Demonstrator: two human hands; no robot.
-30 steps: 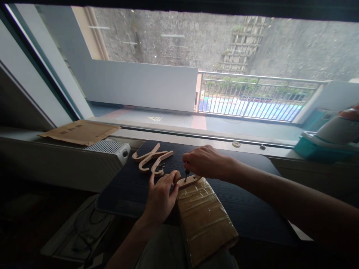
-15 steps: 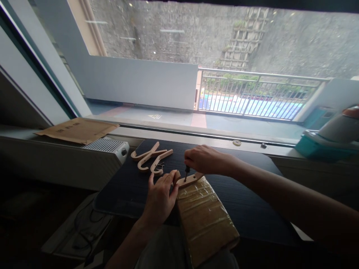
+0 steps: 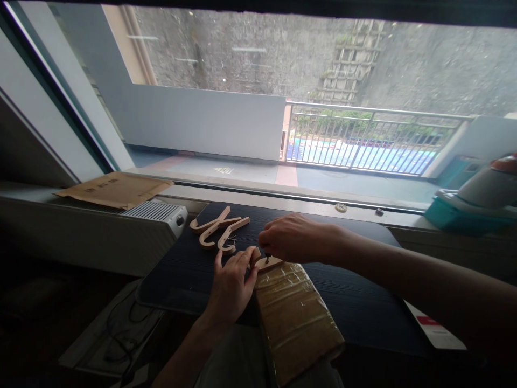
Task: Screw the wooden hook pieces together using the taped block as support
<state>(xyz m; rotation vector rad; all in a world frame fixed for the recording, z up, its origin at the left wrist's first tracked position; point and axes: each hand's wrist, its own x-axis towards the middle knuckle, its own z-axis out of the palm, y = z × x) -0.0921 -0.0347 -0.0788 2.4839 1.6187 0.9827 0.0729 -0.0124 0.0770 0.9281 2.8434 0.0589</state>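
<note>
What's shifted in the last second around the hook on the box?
The right hand dropped slightly and slid left over the hook, now hiding its right end and most of the small dark tool it pinches. Nothing was picked up or let go. The left hand, braced on the hook's left end, the taped box and the spare hooks stayed put.
</note>
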